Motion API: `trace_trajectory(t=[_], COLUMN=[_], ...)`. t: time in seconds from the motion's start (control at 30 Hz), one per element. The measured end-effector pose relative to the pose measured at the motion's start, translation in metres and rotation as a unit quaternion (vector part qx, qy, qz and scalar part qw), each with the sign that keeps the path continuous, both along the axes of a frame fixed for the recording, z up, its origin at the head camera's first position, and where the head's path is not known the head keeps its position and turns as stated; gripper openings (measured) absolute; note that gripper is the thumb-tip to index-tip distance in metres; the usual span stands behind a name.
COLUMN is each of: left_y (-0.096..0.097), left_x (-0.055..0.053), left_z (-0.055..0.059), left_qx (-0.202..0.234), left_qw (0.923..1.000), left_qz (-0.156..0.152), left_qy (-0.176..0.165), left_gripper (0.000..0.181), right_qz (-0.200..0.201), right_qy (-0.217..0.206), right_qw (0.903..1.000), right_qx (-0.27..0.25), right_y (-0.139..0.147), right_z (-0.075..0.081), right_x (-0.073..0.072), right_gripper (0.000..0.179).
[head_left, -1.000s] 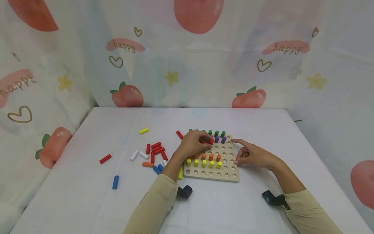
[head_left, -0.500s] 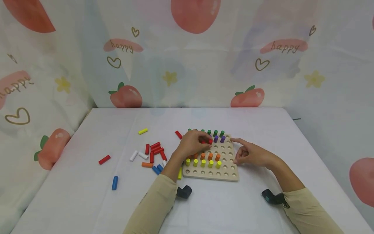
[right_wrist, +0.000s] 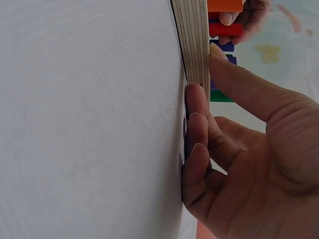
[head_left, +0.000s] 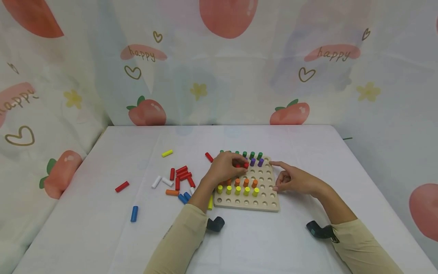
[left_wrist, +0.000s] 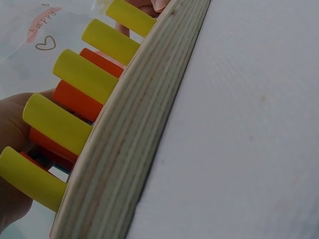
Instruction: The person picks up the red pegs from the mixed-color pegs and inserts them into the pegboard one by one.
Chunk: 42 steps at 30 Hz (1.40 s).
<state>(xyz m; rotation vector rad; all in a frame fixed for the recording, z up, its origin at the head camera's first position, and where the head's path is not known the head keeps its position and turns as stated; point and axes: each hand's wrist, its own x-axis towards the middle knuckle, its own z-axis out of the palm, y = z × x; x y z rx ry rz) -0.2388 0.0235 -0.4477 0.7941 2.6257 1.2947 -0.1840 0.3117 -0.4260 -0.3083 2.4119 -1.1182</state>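
A wooden pegboard [head_left: 246, 206] lies on the table, with rows of yellow pegs [head_left: 237, 190], orange pegs [head_left: 246, 183], purple pegs [head_left: 261, 163] and green pegs [head_left: 260, 155] standing in it. Over its left part is my left hand [head_left: 224, 166], pinching a red peg [head_left: 246, 165] between thumb and fingers, in front of the purple row. Another bit of red shows beside it, mostly covered by the hand. My right hand [head_left: 297, 180] holds the board's right edge. In the right wrist view its thumb [right_wrist: 244, 89] lies on the board's face and the other fingers curl at the edge.
Left of the board lie loose red pegs [head_left: 184, 176], white pegs [head_left: 156, 182], blue pegs [head_left: 134, 214], an orange peg [head_left: 172, 193] and yellow pegs [head_left: 167, 153]. A white cloth covers the table [head_left: 102, 236]. A printed curtain [head_left: 219, 76] hangs behind.
The head view has shifted slightly. Both hands keep their places at the board, and the left still holds the red peg.
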Motion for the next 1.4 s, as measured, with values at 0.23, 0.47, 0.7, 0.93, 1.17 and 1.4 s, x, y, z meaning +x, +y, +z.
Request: trace_trajectory(t=[0.23, 0.47, 0.7, 0.93, 1.17, 1.4], left_y=[-0.0009, -0.0005, -0.0003, 0.0, -0.0007, -0.004], left_x=[-0.0007, 0.0002, 0.0013, 0.0012, 0.0015, 0.0001], left_z=[0.0004, 0.0023, 0.0042, 0.0035, 0.0048, 0.0094], left_qx=[0.0, -0.005, -0.004, -0.009, -0.006, 0.009], left_qw=[1.0, 1.0, 0.9999, 0.9998, 0.9998, 0.9988], left_qz=[-0.003, -0.003, -0.004, -0.002, -0.008, -0.034], left_qy=[0.002, -0.007, -0.012, -0.016, -0.019, -0.035], left_gripper=[0.022, 0.022, 0.021, 0.022, 0.024, 0.025], right_qz=[0.001, -0.004, -0.006, -0.003, -0.001, -0.005], right_qy=[0.001, 0.0, -0.001, 0.003, 0.003, 0.003], right_qw=[1.0, 1.0, 1.0, 1.0, 1.0, 1.0], right_qx=[-0.007, -0.002, -0.001, 0.002, 0.002, 0.003], right_y=[-0.0002, 0.0006, 0.0002, -0.0002, 0.0008, 0.0006], right_z=[0.0004, -0.0013, -0.0012, 0.0001, -0.0008, -0.002], right_x=[-0.0004, -0.0005, -0.0003, 0.0008, -0.0001, -0.0003], right_gripper=[0.09, 0.091, 0.09, 0.09, 0.09, 0.09])
